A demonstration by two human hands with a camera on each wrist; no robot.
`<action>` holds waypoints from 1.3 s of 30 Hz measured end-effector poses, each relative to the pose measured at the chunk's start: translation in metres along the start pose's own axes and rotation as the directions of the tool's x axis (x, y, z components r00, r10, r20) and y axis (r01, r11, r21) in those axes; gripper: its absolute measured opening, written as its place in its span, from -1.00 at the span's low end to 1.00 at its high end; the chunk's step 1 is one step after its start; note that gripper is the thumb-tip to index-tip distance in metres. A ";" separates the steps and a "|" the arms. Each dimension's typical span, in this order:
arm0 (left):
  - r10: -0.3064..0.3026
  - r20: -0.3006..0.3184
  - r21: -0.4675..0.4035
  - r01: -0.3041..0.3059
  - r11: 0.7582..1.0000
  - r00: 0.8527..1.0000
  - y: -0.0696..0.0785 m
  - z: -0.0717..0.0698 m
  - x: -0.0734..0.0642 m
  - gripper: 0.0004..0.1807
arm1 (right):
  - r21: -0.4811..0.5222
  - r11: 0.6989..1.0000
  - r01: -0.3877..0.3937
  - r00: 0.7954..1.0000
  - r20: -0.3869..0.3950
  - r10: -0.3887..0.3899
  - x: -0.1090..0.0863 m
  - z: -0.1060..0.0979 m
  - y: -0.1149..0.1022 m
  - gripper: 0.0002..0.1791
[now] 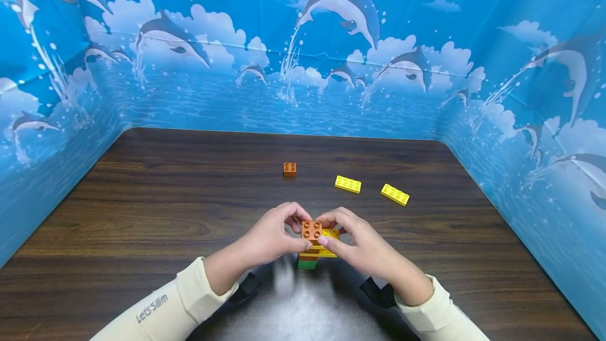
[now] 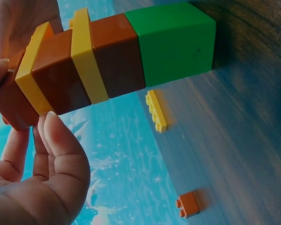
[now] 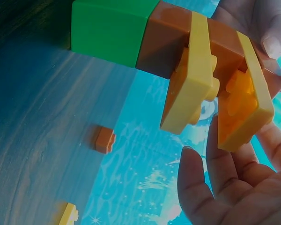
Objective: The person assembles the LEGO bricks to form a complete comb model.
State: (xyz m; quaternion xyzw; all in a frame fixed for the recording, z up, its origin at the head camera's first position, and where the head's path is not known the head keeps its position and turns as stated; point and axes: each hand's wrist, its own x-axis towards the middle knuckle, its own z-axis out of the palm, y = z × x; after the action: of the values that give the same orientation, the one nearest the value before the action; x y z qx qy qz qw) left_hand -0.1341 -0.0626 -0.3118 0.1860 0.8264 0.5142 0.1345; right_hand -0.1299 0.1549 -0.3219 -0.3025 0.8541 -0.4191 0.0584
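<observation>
Dolphins leap across a blue backdrop (image 1: pixel 213 99) behind the dark wood-grain bench (image 1: pixel 189 188), where, on my remote view, a brick tower (image 2: pixel 117 56) stands upright, well away from the far edge. My left hand (image 1: pixel 275 230) has its grip closed on the tower's upper part, thumb to the near side; my right hand (image 1: pixel 357 238) pinches it near the top, thumb against the uppermost brown brick (image 1: pixel 311 229). A green block (image 1: pixel 307 264) forms the base, brown bricks and yellow plates alternating above, both plates jutting toward the right edge. Near the middle of the far edge sits a loose brown brick (image 1: pixel 290 170); a loose yellow plate (image 1: pixel 347 184) and a second plate (image 1: pixel 395 194) lie toward the far right corner.
</observation>
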 end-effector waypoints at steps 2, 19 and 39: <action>-0.004 0.001 0.000 0.004 1.000 1.000 0.000 -0.001 0.000 -0.68 | -0.004 1.000 0.001 1.000 0.002 -0.001 0.000 0.000 0.000 -0.66; -0.044 0.011 -0.087 0.044 0.995 0.999 -0.002 0.002 0.002 -0.69 | -0.032 0.999 -0.005 0.999 0.042 0.006 0.002 -0.002 -0.001 -0.70; -0.092 0.035 -0.162 0.096 0.982 0.995 0.002 -0.006 0.011 -0.65 | 0.114 0.986 -0.122 0.993 0.017 0.121 0.019 -0.028 0.022 -0.57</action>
State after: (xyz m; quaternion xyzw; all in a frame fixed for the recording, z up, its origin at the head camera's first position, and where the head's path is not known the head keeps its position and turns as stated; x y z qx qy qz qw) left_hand -0.1458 -0.0623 -0.3077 0.1420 0.7874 0.5707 0.1845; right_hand -0.1655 0.1732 -0.3171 -0.2481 0.8451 -0.4617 0.1055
